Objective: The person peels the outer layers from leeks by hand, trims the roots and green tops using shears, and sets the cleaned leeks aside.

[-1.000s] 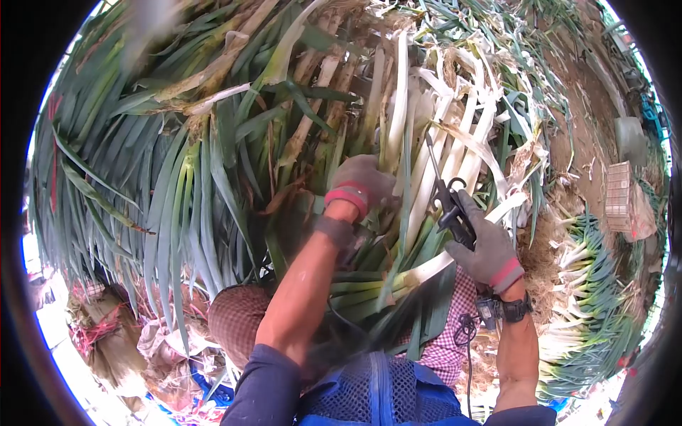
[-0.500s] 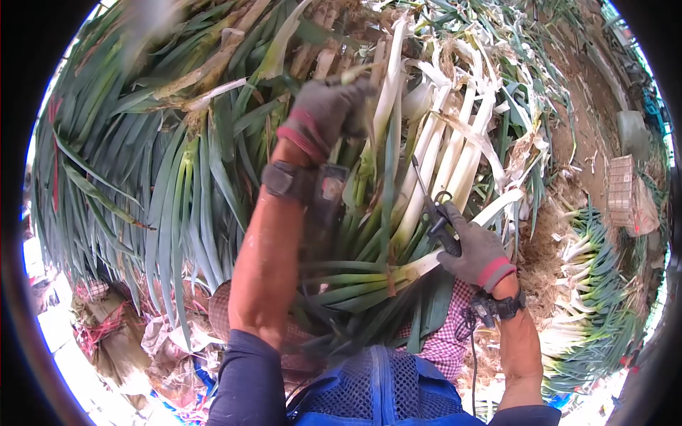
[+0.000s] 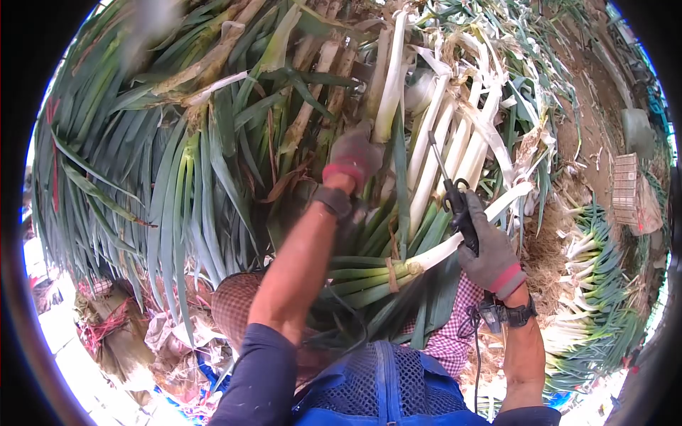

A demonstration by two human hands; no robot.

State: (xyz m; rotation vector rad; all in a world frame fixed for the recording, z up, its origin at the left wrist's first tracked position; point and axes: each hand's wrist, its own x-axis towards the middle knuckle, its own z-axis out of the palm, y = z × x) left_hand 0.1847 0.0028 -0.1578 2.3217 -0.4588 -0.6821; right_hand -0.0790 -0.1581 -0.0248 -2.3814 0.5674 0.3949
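Lower and nearer the lap than a moment ago, the gloved left hand (image 3: 355,153) has come down from the top of the heap, while the gloved right hand (image 3: 491,254) has shifted only slightly outward. The left is blurred, fingers partly curled beside the lower end of a pale upright leek (image 3: 391,82); I can't tell whether it grips anything. The right is closed around the handle of a black tool (image 3: 463,216), whose thin shaft points up and away, over the white stalks (image 3: 444,145). Another leek (image 3: 444,250) slants under that hand, its white end beyond the knuckles and a brown strip (image 3: 393,275) across its green part. Long green leaves (image 3: 170,184) spread thickly on the left. Over on the right, smaller leeks (image 3: 579,305) lie in a row on the ground, near a slatted block (image 3: 625,192).
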